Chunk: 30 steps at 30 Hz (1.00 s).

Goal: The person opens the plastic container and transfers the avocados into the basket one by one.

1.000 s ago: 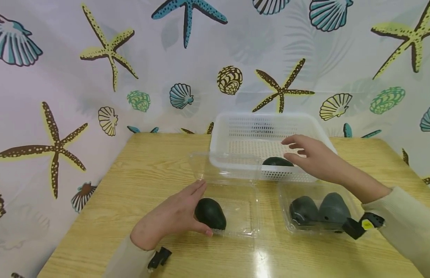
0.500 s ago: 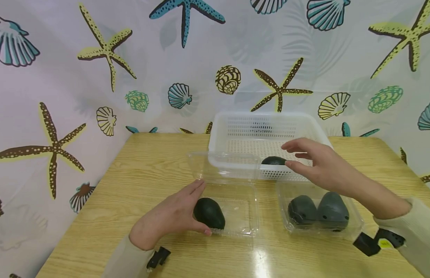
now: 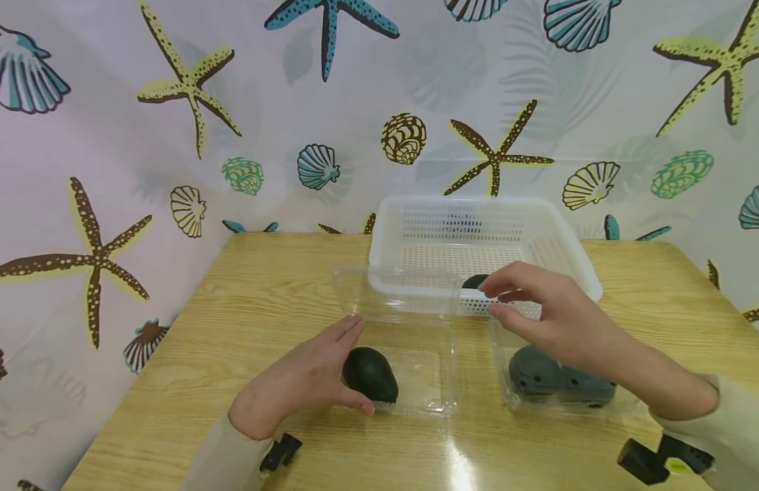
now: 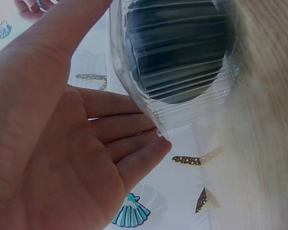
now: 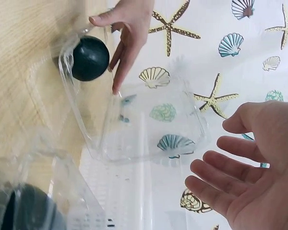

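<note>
"One avocado (image 3: 371, 374) in the open container (image 3: 425, 368), correct?"

"Yes, left part of it, beside the left hand (image 3: 305, 382)."

"Left fingers?"

"Straight, close together, touching the clear plastic at its left side. Thumb apart, along the front edge."

"Right hand (image 3: 541, 307)?"

"Raised by the front rim of the white basket (image 3: 471, 204). Fingers spread, slightly bent, grip empty."

"What's near it?"

"Second avocado (image 3: 474, 281), inside the basket near the front, partly hidden by those fingers. Plus the clear box (image 3: 503, 365) at right, two dark fruits (image 3: 532, 372) inside, partly behind hand and forearm."

"Lid?"

"Clear lid (image 3: 397, 293) stands tipped back, overlapping the basket's front left corner from the head view. Wood-grain table (image 3: 275, 273) underneath, seashell cloth (image 3: 262, 129) behind. Next."
</note>
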Available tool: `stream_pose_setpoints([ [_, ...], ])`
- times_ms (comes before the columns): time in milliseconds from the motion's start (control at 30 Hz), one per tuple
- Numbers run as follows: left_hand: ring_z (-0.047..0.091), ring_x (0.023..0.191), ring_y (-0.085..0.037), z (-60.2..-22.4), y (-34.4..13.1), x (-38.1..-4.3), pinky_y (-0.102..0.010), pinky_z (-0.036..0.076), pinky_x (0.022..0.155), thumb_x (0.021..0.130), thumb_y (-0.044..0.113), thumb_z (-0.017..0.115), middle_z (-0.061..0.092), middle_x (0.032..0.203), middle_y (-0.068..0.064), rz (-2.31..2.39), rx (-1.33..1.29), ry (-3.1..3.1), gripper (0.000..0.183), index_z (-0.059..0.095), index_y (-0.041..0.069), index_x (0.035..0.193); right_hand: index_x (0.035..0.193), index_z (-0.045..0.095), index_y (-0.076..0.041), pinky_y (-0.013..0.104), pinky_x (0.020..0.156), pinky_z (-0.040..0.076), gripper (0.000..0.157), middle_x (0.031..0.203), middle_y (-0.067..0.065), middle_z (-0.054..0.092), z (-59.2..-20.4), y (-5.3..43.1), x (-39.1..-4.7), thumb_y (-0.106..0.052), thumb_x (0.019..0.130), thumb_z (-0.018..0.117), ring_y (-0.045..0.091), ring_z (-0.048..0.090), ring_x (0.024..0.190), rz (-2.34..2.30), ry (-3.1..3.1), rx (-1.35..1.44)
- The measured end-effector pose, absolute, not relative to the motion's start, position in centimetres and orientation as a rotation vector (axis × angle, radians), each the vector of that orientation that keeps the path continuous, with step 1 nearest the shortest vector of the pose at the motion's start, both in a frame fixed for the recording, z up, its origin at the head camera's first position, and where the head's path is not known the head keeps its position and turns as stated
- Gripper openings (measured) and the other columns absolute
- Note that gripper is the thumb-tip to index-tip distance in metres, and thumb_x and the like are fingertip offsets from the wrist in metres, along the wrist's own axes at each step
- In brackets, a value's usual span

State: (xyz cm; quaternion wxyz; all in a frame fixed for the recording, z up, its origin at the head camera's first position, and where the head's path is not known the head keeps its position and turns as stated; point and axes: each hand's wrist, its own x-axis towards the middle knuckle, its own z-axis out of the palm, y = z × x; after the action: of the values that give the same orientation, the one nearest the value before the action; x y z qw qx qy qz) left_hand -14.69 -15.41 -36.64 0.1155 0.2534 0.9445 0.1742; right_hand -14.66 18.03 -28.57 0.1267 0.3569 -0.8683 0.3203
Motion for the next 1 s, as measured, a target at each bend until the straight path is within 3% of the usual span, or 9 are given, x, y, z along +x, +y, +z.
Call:
stream_pose_setpoints([
  [233, 0.023, 0.152, -0.029, -36.7, -15.4, -14.8, -0.047, 0.033, 0.119, 0.067, 0.062, 0.082, 0.019, 0.166, -0.012, 0.503, 0.748, 2.765, 0.123, 0.022, 0.004, 0.157, 0.110, 0.066, -0.018, 0.029, 0.082, 0.059, 0.024, 0.106, -0.009, 0.068, -30.1, 16.5, -14.2, -0.002, 0.092, 0.066, 0.006, 0.066, 0.097, 0.969, -2.538, 1.128],
  [1000, 0.025, 0.151, -0.029, -36.7, -15.6, -14.6, -0.047, 0.035, 0.118, 0.067, 0.062, 0.082, 0.020, 0.165, -0.016, 0.504, 0.778, 2.804, 0.123, 0.023, 0.002, 0.157, 0.112, 0.066, -0.011, 0.031, 0.085, 0.058, 0.020, 0.108, -0.001, 0.068, -34.4, 11.1, -14.7, -0.014, 0.092, 0.069, 0.016, 0.065, 0.100, 0.984, -2.663, 1.278],
])
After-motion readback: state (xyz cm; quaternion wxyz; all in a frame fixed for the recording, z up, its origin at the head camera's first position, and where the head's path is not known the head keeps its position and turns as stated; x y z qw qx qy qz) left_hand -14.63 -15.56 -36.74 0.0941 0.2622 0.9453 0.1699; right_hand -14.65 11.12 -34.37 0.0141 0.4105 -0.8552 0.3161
